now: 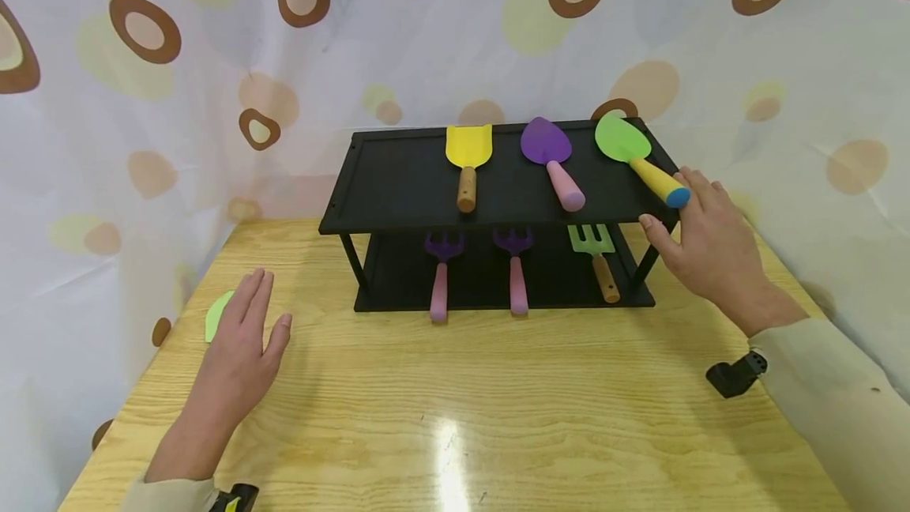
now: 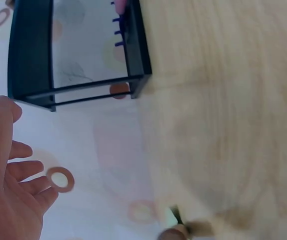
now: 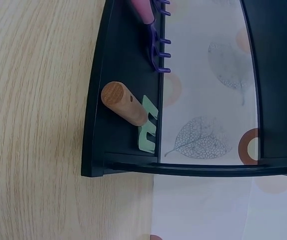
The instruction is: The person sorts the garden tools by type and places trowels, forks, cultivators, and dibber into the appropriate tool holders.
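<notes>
My left hand (image 1: 242, 346) hovers over the table's left side, fingers extended. It partly hides a light green tool head (image 1: 216, 314); the left wrist view shows a wooden handle (image 2: 173, 234) with it. At the right end of the black two-tier rack (image 1: 398, 180), my right hand (image 1: 718, 243) lies beside the yellow handle, blue at its end, of a green trowel (image 1: 622, 138). Its fingers look straight; whether they touch the handle is unclear. A purple trowel (image 1: 546, 141) and a yellow shovel (image 1: 468, 147) lie on the same top shelf.
On the lower shelf lie two purple hand forks (image 1: 439, 291) (image 1: 518, 287) with pink handles, and a green fork (image 1: 604, 275) with a wooden handle. The rack stands at the back of the wooden table (image 1: 455, 385), against a patterned curtain (image 1: 455, 38).
</notes>
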A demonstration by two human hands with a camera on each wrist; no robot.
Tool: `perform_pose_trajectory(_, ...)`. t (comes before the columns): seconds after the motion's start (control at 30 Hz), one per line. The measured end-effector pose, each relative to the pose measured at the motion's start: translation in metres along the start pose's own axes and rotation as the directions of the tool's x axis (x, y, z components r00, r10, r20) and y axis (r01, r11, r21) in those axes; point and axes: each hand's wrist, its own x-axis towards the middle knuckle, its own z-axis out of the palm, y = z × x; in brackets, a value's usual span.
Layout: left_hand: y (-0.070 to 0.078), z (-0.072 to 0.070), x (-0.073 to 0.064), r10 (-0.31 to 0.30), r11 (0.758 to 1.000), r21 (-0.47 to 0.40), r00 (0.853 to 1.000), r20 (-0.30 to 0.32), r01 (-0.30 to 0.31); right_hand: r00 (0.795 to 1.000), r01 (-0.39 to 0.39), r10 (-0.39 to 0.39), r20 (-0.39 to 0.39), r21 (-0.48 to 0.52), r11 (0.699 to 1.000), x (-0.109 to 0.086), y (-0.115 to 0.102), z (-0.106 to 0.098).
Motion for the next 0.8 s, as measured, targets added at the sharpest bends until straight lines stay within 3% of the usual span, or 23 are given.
perform_pose_trajectory(0.23,-0.018,0.001,-0.016,-0.037,0.999,0.004,0.999,0.021,0.037,1.000,-0.005,0.005,0.012,0.003,1.000,0.000,0.000,0.000)
perform_pose_trajectory(0.5,-0.034,0.002,-0.025,-0.073,0.997,0.016,0.995,0.064,0.072,1.000,0.000,0.000,-0.004,0.007,1.000,-0.002,0.001,0.002)
perform_pose_trajectory(0.8,-0.055,0.005,-0.037,-0.138,0.990,0.024,0.989,0.058,0.137,1.000,0.005,-0.005,-0.010,0.002,1.000,0.000,0.000,0.001)
